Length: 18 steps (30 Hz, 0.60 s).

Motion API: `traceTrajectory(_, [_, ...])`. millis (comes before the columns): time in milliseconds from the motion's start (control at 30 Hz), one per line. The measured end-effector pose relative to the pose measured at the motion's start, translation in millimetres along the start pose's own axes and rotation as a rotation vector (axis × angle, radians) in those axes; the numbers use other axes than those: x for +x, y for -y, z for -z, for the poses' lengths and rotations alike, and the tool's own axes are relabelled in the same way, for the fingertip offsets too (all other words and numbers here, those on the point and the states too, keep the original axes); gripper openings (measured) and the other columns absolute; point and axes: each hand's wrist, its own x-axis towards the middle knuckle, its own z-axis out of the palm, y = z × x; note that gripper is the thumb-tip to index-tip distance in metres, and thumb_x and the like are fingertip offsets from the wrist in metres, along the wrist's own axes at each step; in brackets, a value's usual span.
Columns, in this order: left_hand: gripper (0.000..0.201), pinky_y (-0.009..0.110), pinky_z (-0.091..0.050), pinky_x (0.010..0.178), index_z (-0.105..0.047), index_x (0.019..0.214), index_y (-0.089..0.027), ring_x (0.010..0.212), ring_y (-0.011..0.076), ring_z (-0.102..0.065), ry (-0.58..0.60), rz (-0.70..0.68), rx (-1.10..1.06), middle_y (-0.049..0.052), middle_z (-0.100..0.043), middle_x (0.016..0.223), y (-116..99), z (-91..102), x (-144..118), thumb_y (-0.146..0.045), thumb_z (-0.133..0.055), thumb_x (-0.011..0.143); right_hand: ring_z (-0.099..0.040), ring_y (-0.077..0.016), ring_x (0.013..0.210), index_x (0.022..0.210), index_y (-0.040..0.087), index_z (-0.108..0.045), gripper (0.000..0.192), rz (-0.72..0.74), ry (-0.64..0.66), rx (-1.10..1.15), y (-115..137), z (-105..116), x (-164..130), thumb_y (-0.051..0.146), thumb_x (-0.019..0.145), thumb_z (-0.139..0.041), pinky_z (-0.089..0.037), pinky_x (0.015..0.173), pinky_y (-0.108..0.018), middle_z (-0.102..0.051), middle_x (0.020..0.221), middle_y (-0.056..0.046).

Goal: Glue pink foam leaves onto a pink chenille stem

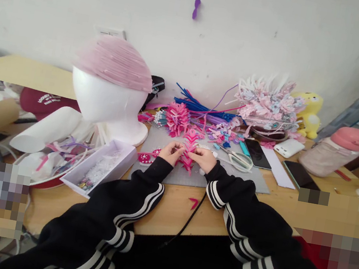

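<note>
Between my two hands is a pink, feather-like pipe-cleaner piece point(191, 143) with V-shaped rows, held upright over the grey cutting mat point(158, 175). My left hand point(172, 152) pinches its left side, and my right hand point(203, 158) pinches its right side. Beside my left hand lie red ornaments with white beads point(144, 158). Just behind the piece is a bundle of pink pipe-cleaner pieces point(178, 119). Scissors with pale handles point(242, 161) rest to the right of my right hand. A small red V-shaped piece point(193, 202) lies on the wooden table point(164, 220) near its front edge.
A white foam head with a pink cap point(115, 63) stands at left, behind a white box of clear beads point(127, 162). Blue pipe cleaners point(198, 105) lie at the back. Phones point(257, 154), a white power bank point(288, 148) and a pink-lidded bottle point(330, 154) occupy the right.
</note>
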Motion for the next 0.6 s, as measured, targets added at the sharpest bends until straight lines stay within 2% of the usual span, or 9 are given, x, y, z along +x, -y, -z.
traceTrajectory(300, [0.02,0.016,-0.034,0.043,-0.053,0.068,-0.015,0.041,0.0034,-0.038,0.034,-0.047,0.038,-0.006,-0.047,0.052,2,3.8,3,-0.033,-0.058,0.061,-0.035,-0.0057,0.042,0.046,0.015,-0.049,0.021,0.006,-0.039,-0.083,1,1,-1,0.031,0.056,-0.058,-0.028,0.044,-0.021,-0.042,0.04,0.006])
traceTrajectory(467, [0.02,0.018,-0.033,0.043,-0.058,0.068,-0.015,0.041,0.0054,-0.037,0.008,-0.032,0.223,-0.006,-0.044,0.045,-1,9.8,4,-0.034,-0.056,0.062,-0.036,-0.0058,0.041,0.046,0.015,-0.05,0.02,-0.011,-0.052,-0.043,1,0,-1,0.03,0.055,-0.058,-0.028,0.044,-0.021,-0.043,0.04,0.006])
traceTrajectory(600, [0.016,0.018,-0.035,0.046,-0.058,0.062,-0.017,0.045,0.0065,-0.041,-0.019,-0.142,0.387,-0.004,-0.048,0.048,-5,12.3,5,-0.033,-0.056,0.062,-0.036,-0.0056,0.041,0.047,0.015,-0.051,0.018,-0.019,-0.054,-0.031,4,-1,-2,0.029,0.055,-0.058,-0.029,0.044,-0.021,-0.043,0.041,0.006])
